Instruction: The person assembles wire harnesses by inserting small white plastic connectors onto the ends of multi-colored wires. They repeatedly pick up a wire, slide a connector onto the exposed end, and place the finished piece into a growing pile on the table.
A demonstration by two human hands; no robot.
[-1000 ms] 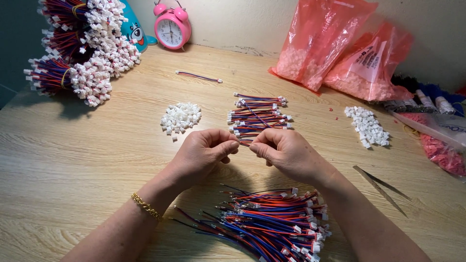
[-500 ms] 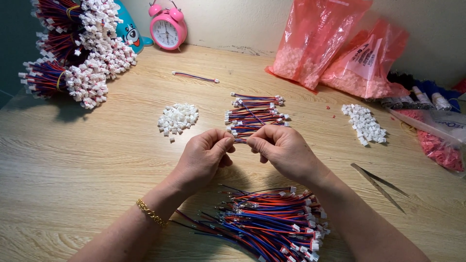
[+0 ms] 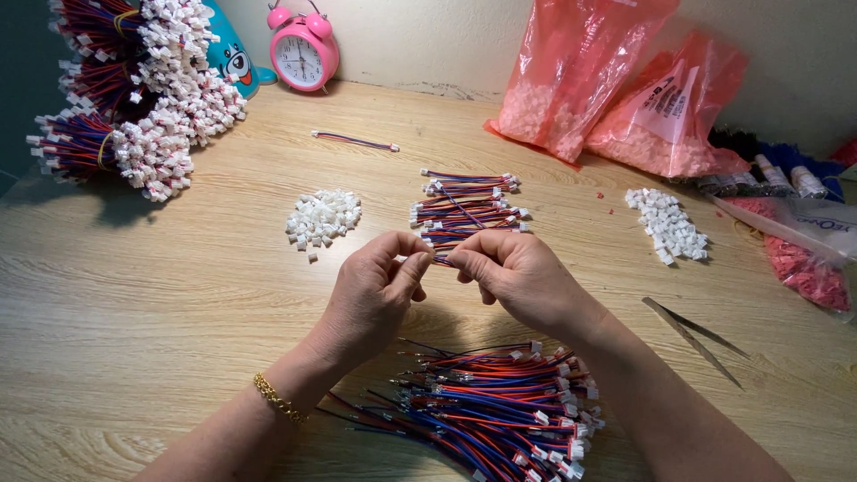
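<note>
**Around the wooden table, off to the sides**

Upper left of your frame: bound bundles of red-and-blue wires with white plugs (image 3: 147, 98), heaped against a blue toy figure (image 3: 230, 55). Just right of it, a pink twin-bell alarm clock (image 3: 304, 51) stands by the wall. Upper right: two pink plastic bags (image 3: 625, 85) of small white parts, leaning together. Right edge: a clear bag of pink pieces (image 3: 808, 263). Lower right: metal tweezers (image 3: 692, 335) lying flat on the table (image 3: 134, 312).

Your hands (image 3: 446, 277) mid-table, wire pile (image 3: 486, 411) beneath your wrists, finished cables (image 3: 469, 207) just beyond, connector heap (image 3: 323, 217) beyond-left, tweezers (image 3: 692, 335) right
</note>
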